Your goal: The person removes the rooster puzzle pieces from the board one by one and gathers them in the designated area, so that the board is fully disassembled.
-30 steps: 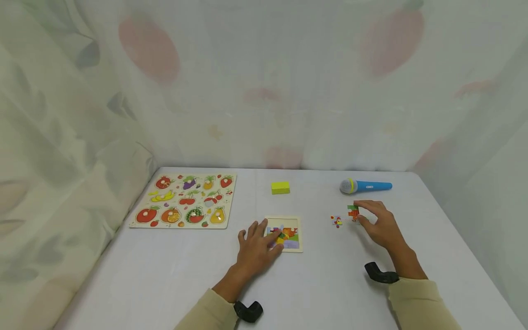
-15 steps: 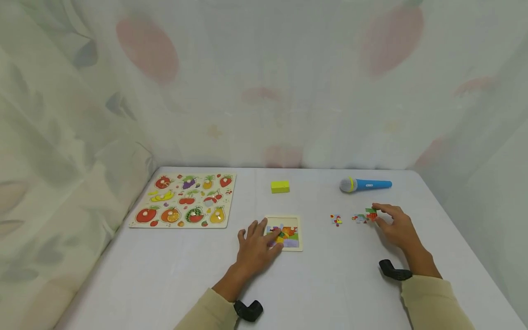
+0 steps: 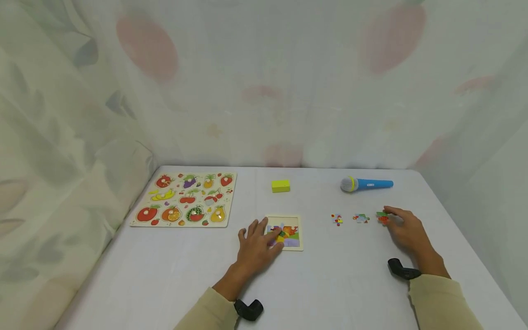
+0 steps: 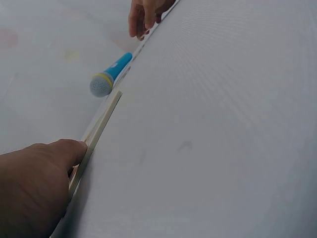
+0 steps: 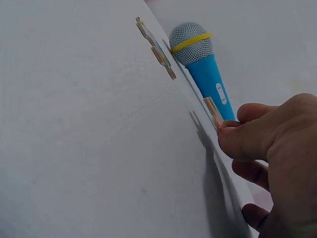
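Observation:
My left hand [image 3: 256, 250] rests on a small puzzle tray [image 3: 300, 233] at the table's middle, fingers spread, one fingertip on the colourful pieces inside it. The tray's upper part shows bare wood. My right hand [image 3: 409, 232] pinches a red and green jigsaw piece [image 3: 382, 217] by its right edge, between thumb and finger. In the right wrist view this jigsaw piece [image 5: 213, 114] looks tilted, with the hand's shadow beside it on the cloth. Two other jigsaw pieces lie to its left: a bluish one [image 3: 361, 218] and a multicoloured one [image 3: 337, 219].
A blue toy microphone [image 3: 367, 184] lies behind the loose pieces. A yellow block [image 3: 281, 186] sits behind the tray. At the left is a fruit puzzle board [image 3: 185, 200]. Fabric curtains [image 3: 264, 91] hang round the white table [image 3: 177, 266].
My right hand has moved right with the red and green piece, away from the bluish piece, which now shows fully. The left hand has stayed on the tray.

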`<control>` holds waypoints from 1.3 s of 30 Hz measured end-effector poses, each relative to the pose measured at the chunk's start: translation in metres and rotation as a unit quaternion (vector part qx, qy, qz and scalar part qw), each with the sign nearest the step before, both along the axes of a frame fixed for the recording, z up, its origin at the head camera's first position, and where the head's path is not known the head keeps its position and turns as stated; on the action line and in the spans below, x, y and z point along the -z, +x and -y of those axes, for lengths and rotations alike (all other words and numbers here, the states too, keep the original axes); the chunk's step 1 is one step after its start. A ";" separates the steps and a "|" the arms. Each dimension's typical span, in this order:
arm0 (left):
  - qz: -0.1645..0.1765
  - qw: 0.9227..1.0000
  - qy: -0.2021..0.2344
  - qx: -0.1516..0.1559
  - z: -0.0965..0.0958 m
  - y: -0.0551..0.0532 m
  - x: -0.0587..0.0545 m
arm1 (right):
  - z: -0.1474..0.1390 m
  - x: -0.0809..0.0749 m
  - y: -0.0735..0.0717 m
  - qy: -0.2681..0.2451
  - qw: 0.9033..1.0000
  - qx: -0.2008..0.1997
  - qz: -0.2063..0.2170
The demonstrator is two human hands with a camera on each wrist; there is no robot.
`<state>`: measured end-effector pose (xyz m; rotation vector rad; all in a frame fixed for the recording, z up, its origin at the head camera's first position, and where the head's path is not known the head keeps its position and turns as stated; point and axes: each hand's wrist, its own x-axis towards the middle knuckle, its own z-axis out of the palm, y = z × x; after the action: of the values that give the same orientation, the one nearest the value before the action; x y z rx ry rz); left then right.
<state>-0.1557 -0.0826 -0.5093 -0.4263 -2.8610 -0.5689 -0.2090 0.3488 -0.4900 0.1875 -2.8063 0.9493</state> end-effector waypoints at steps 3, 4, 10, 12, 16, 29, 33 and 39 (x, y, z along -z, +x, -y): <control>0.001 1.000 -0.003 -0.001 0.000 0.000 0.000 | -0.002 0.002 -0.001 0.001 1.000 -0.001 -0.005; 0.002 1.000 -0.004 -0.001 0.000 0.000 0.000 | -0.002 0.004 -0.001 0.002 1.000 -0.001 -0.006; 0.002 1.000 0.002 0.001 0.000 -0.001 -0.001 | -0.005 0.010 -0.003 0.004 1.000 0.007 -0.004; 0.002 1.000 0.003 0.000 0.000 -0.001 -0.001 | -0.006 0.011 -0.003 0.005 1.000 0.009 -0.003; 0.002 1.000 0.003 0.001 -0.001 -0.001 -0.001 | -0.006 0.012 -0.003 0.004 1.000 0.012 0.004; 0.010 1.000 0.006 0.000 0.000 0.000 0.000 | -0.004 0.005 -0.002 0.001 0.998 0.037 0.056; 0.013 1.000 0.006 -0.001 0.000 0.000 0.000 | 0.000 -0.002 -0.001 -0.004 0.998 0.040 0.056; 0.011 1.000 0.007 -0.001 0.000 0.000 -0.001 | 0.011 -0.021 0.005 -0.031 0.999 0.013 -0.004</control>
<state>-0.1552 -0.0826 -0.5086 -0.4164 -2.8761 -0.5970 -0.2044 0.3381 -0.4692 0.1453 -2.7618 1.0251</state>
